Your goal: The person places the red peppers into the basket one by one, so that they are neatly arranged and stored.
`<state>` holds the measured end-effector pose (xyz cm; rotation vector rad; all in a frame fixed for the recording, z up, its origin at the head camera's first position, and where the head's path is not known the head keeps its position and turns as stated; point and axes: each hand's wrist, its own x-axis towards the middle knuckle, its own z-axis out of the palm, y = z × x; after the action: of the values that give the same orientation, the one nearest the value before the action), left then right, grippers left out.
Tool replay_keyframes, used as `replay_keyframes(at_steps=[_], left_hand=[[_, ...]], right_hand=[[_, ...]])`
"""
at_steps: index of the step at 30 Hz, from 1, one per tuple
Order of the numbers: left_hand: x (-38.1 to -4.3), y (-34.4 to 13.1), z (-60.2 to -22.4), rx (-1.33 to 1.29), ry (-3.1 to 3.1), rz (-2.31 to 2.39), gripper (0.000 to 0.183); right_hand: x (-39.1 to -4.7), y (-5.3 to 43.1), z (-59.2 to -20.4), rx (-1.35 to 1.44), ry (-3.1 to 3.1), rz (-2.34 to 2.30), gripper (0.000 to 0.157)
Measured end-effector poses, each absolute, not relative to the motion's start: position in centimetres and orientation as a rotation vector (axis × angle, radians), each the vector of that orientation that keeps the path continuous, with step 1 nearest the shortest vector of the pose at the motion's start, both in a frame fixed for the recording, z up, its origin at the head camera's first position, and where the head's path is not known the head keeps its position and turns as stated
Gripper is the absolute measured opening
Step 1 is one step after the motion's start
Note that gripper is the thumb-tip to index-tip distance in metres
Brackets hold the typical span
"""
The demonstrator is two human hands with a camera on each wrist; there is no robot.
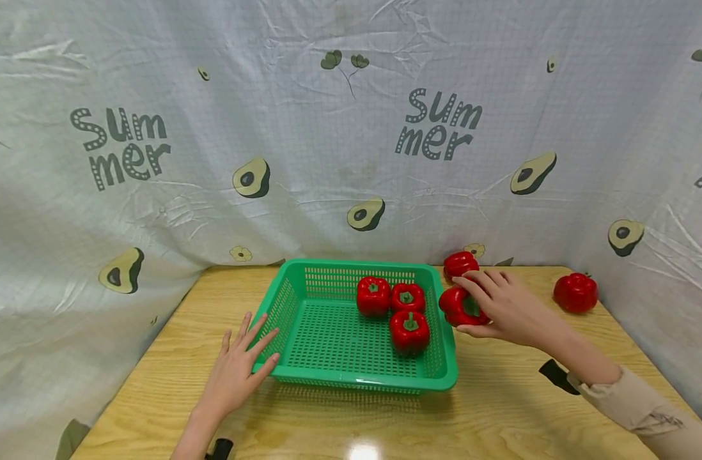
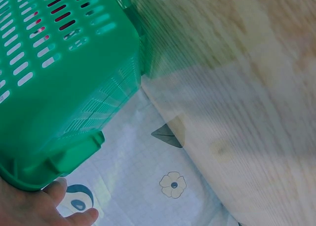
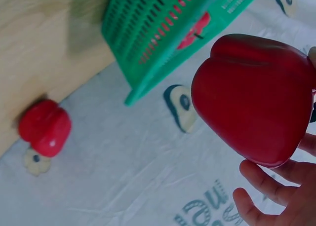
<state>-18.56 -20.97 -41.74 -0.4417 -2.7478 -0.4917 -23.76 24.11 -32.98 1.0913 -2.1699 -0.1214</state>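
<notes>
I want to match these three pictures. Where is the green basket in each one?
Head: green basket at lower centre, on the wooden table.
Left wrist: green basket at upper left, cut off by top and left edges.
Right wrist: green basket at top centre, cut off by the upper edge.
Shared landmark: the avocado-print cloth, visible in all three.

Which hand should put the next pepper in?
Probably the right hand: it holds a red pepper near the green basket. The left hand holds none, at the basket's other side.
</notes>
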Motion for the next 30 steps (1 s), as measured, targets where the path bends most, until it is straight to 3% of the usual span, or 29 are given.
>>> replay_keyframes(at_steps=[9,30], left_hand=[[-18.6,-21.0,-41.8,-0.435,-2.751,-0.482,0.048],[-18.7,-21.0,-41.9,-0.433,-2.749,-0.474,0.048]], right_hand=[[-24.9,20.6,-31.6,1.215,-2.116,-0.239,0.06],[-27.0,14.0,-31.4,1.394,-2.068,-0.351,0.063]])
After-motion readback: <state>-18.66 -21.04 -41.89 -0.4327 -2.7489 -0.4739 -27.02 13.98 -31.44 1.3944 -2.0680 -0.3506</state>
